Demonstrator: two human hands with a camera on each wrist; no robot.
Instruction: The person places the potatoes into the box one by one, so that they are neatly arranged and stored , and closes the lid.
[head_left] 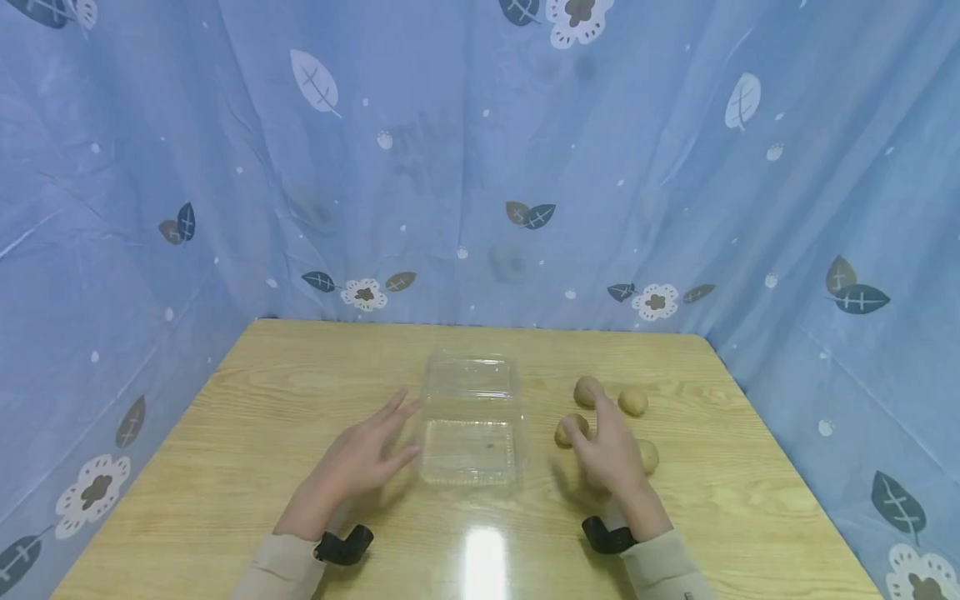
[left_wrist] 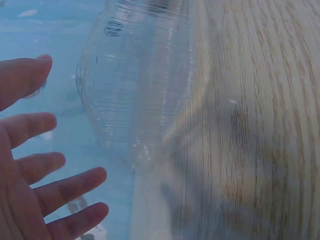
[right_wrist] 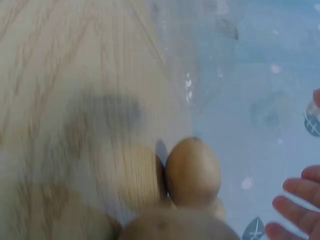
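A clear plastic clamshell box lies with its lid folded back, in the middle of the table. My left hand hovers at its left side, fingers spread; in the left wrist view the box stands apart from the fingers. To the right lie several round tan potatoes. My right hand reaches over them with fingers stretched, hiding part of the group. The right wrist view shows a potato near other rounded ones, with my right fingers away at the edge and nothing between them.
A pale wood-grain table carries everything. A blue patterned curtain closes off the back and both sides. Each wrist wears a black camera mount. Bright glare falls on the tabletop in front.
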